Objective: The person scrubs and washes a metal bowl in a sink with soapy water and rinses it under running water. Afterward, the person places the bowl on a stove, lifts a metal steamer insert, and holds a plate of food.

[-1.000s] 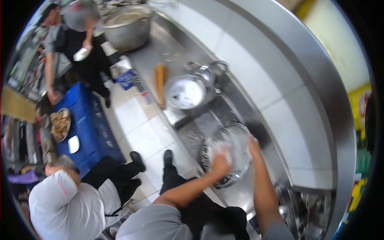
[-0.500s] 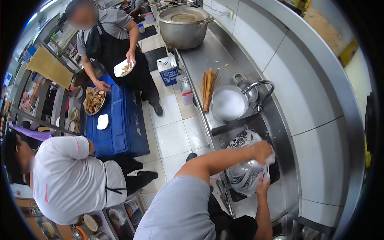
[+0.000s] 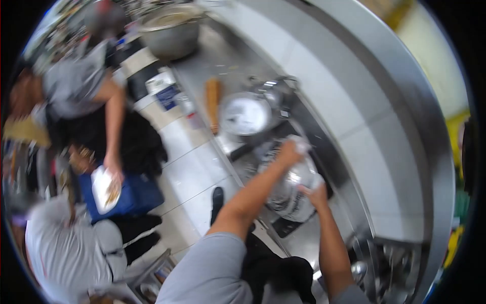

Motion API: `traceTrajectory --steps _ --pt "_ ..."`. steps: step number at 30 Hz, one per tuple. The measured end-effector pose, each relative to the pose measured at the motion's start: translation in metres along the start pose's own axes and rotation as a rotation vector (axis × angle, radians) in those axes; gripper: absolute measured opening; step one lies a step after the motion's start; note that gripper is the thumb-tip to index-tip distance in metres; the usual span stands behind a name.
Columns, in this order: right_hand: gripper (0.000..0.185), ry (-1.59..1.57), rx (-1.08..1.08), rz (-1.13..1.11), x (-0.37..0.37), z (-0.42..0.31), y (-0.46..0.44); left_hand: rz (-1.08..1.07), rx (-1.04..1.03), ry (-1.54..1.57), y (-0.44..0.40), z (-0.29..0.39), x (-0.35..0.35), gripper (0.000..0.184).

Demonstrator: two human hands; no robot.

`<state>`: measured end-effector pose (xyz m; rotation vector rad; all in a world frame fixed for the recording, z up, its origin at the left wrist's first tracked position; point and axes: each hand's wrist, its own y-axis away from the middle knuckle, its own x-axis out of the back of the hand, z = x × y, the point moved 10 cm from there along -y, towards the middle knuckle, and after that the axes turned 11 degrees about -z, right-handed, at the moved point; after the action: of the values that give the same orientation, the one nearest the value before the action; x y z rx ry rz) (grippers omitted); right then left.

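A round shiny metal bowl, streaked with white suds, lies tilted in the sink. My left hand is closed at its far side, pressing a whitish, foamy mass that is too blurred to name. At the near right edge, my right hand grips the bowl's rim, with foam around the fingers. Beyond the sink, a pot of white sudsy water stands on the steel counter, beside a metal faucet and a bundle of thin wooden sticks.
A large lidded pot stands at the counter's far end. On the left, a co-worker in grey holds a white plate of food over a blue box. Another person in white stands nearer. Metal utensils lie at lower right.
My view has swung, shifting the sink left and blurring the picture. The co-worker in grey has leaned over and brought the plate nearer. Both my hands stay at the bowl.
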<state>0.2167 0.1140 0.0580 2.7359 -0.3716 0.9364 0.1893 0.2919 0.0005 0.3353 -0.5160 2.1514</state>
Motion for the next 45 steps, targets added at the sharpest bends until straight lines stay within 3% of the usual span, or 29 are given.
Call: traceTrajectory --steps 1,2,4,7,10,12,14,16,18,19,20,21,22,23,24,26,27,28,30,32,33,35,36,38,39,40,42,44,45 --pt "0.054 0.024 -0.008 0.002 0.002 0.001 0.002 0.089 0.094 0.035 0.011 0.028 0.038 0.032" --pt "0.056 0.033 -0.045 -0.034 0.003 0.002 0.002 0.160 -0.080 -0.019 0.008 0.031 0.028 0.031" --pt "0.055 -0.054 0.126 -0.051 0.000 0.009 0.001 0.058 -0.225 -0.022 0.006 0.063 0.005 0.030" --pt "0.055 -0.172 0.073 0.008 -0.003 0.027 0.013 -0.137 -0.511 -0.174 0.045 0.101 -0.016 0.026" --pt "0.055 -0.118 -0.067 -0.013 -0.002 0.021 0.014 0.022 0.094 0.115 -0.002 -0.010 0.035 0.030" --pt "0.057 -0.150 -0.041 0.004 0.002 0.019 0.018 0.012 0.179 -0.004 -0.004 -0.038 0.037 0.034" --pt "0.047 -0.125 -0.008 0.009 0.004 0.018 0.018 0.121 0.197 -0.203 0.034 0.008 0.017 0.034" --pt "0.041 -0.145 -0.127 0.155 0.013 0.057 0.016 0.248 -0.199 -0.104 0.081 0.087 -0.007 0.036" --pt "0.045 0.310 0.176 0.310 0.016 0.041 0.023 0.180 -0.243 -0.235 0.091 0.118 -0.028 0.040" --pt "0.049 0.146 -0.004 0.271 0.015 0.066 0.027 0.102 -0.284 -0.362 0.094 0.128 -0.044 0.043" --pt "0.053 -0.017 -0.184 0.230 0.010 0.090 0.032 0.098 -0.188 -0.307 0.069 0.092 -0.045 0.043" --pt "0.053 -0.013 -0.195 0.225 0.006 0.093 0.037 0.090 -0.088 -0.250 0.034 0.050 -0.038 0.042" --pt "0.055 -0.020 -0.256 0.238 0.001 0.103 0.046 -0.081 0.394 -0.230 0.009 -0.004 -0.025 0.038" --pt "0.058 -0.028 -0.305 0.256 -0.001 0.110 0.045 0.043 0.520 0.084 -0.002 -0.017 0.007 0.034" --pt "0.060 -0.034 -0.346 0.277 0.000 0.114 0.041 0.051 0.514 0.084 0.000 -0.005 0.010 0.034" --pt "0.061 0.004 -0.292 0.368 0.010 0.083 0.042 0.007 0.234 -0.111 0.013 0.048 -0.006 0.038" --pt "0.061 -0.080 -0.241 0.309 0.005 0.082 0.041 0.167 -0.130 -0.270 0.033 0.071 -0.032 0.040" --pt "0.061 -0.157 -0.191 0.244 0.000 0.082 0.041 0.175 -0.189 -0.440 0.053 0.126 -0.026 0.042" --pt "0.060 -0.191 -0.253 0.221 -0.005 0.091 0.055 0.107 -0.074 -0.356 0.038 0.083 -0.031 0.035" --pt "0.059 -0.114 -0.262 0.352 0.003 0.081 0.068 -0.017 0.486 -0.028 -0.002 -0.009 -0.005 0.033" --pt "0.060 -0.079 -0.272 0.407 -0.007 0.125 0.073 -0.020 0.483 -0.026 -0.002 -0.026 -0.002 0.033" --pt "0.061 -0.084 -0.247 0.381 0.002 0.098 0.067 0.014 0.472 -0.122 -0.009 -0.054 0.008 0.045" --pt "0.062 -0.102 -0.234 0.357 0.001 0.085 0.060 0.018 0.414 -0.185 0.005 -0.031 -0.004 0.043" --pt "0.061 -0.064 -0.346 0.446 0.010 0.106 0.056 0.232 0.034 -0.348 0.067 0.028 -0.048 0.057" --pt "0.062 -0.113 -0.293 0.324 0.015 0.078 0.047 0.202 -0.055 -0.365 0.090 0.112 -0.023 0.062" --pt "0.062 -0.111 -0.294 0.318 0.016 0.089 0.046 0.093 -0.068 -0.230 0.109 0.116 -0.034 0.059" --pt "0.062 -0.112 -0.265 0.329 0.015 0.114 0.045 0.254 -0.097 -0.166 0.110 0.070 -0.019 0.053" --pt "0.061 -0.087 -0.331 0.369 0.016 0.109 0.054 0.359 0.481 0.228 0.092 -0.050 -0.001 0.048" --pt "0.060 -0.049 -0.309 0.382 0.016 0.110 0.054 0.363 0.484 0.229 0.078 -0.047 0.011 0.048"
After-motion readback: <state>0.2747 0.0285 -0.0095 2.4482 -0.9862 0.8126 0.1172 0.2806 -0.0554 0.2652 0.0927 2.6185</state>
